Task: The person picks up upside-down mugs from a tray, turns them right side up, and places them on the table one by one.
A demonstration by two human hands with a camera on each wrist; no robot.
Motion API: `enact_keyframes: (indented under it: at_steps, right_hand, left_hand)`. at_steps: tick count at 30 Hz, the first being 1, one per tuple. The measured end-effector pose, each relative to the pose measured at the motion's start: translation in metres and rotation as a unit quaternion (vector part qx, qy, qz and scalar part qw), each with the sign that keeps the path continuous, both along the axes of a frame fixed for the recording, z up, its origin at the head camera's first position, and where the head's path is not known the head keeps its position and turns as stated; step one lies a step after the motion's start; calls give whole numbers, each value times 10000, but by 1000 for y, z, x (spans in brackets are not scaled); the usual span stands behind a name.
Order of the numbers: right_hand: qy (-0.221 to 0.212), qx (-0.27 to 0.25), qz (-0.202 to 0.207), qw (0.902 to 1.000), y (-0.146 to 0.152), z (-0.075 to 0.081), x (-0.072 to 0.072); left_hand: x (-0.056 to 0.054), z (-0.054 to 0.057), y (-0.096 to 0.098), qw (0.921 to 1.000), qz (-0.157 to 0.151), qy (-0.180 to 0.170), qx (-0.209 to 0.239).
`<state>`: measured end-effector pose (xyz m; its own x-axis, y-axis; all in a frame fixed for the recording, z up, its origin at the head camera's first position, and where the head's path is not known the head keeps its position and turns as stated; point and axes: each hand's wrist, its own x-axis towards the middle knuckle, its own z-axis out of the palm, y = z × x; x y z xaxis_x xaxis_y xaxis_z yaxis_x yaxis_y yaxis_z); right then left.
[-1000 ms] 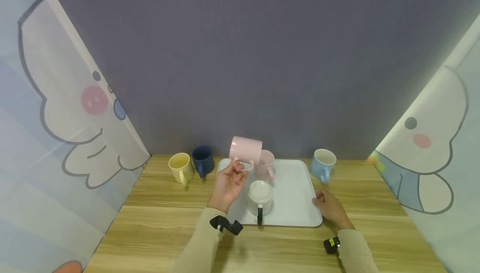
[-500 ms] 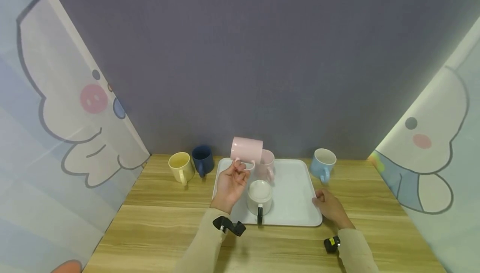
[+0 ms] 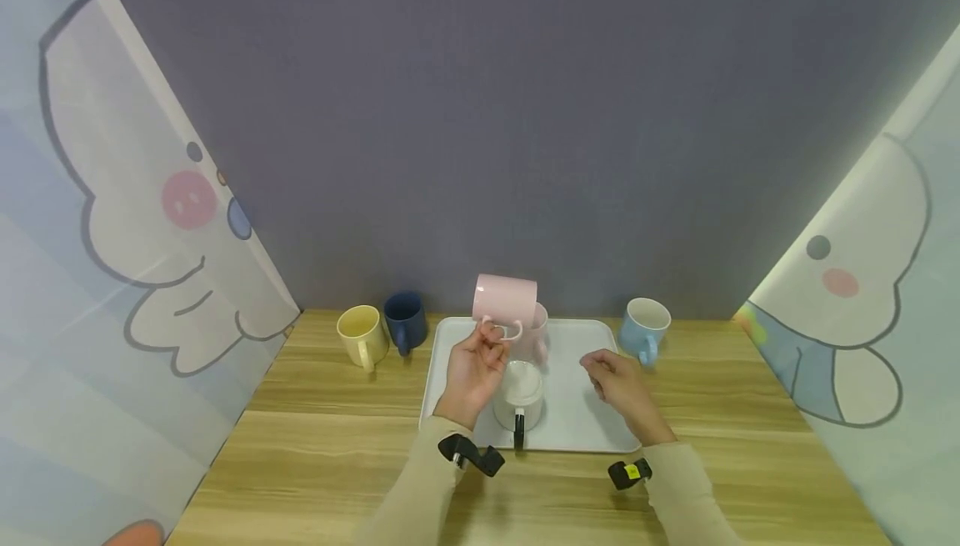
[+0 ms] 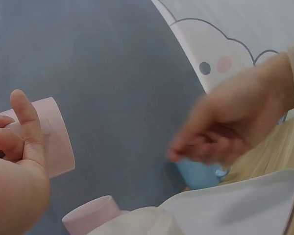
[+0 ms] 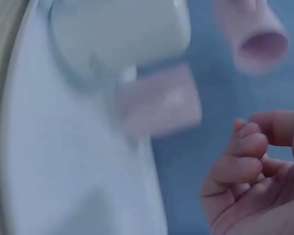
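My left hand [image 3: 476,367] grips a pink mug [image 3: 505,298] by its handle, above the tray's back part. The mug lies sideways in the air, handle down, its mouth toward the right. Behind and below it on the white tray [image 3: 585,425] stands a second pink mug [image 3: 539,338], partly covered by the held one in the head view. A white mug [image 3: 517,400] with a black part on its handle sits nearer the front. My right hand [image 3: 622,388] hovers over the tray's right side, fingers loosely curled around nothing; it is blurred in the left wrist view.
Left of the tray, a yellow mug [image 3: 362,332] and a dark blue mug [image 3: 405,319] stand on the wooden table [image 3: 322,446]. A light blue mug [image 3: 645,329] stands at the back right. A grey wall [image 3: 480,129] rises behind.
My right hand has left the tray's right edge and moved up and left over the tray. My left hand has shifted slightly right with the pink mug. The standing mugs look unmoved.
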<state>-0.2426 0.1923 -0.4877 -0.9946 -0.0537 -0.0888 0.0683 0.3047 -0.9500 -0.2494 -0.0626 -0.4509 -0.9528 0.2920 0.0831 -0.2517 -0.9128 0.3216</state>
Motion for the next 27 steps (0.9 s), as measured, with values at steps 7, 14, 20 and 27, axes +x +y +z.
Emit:
enact_keyframes:
  at_steps: [7, 14, 20, 27]
  right_hand:
    - [-63, -1699, 491, 9842, -47, 26, 0]
    - [-654, -3629, 1348, 9197, -66, 31, -1]
    - [-1111, -4542, 1890, 8635, -67, 35, -1]
    - [-1287, -5059, 2438, 8173, -66, 39, 2]
  left_hand:
    - [4, 1, 12, 9999, -88, -107, -62]
    - [9, -2, 20, 9997, -144, -180, -122]
    - [11, -6, 22, 9993, -284, 64, -231]
    - [13, -6, 23, 9983, -333, 26, -469]
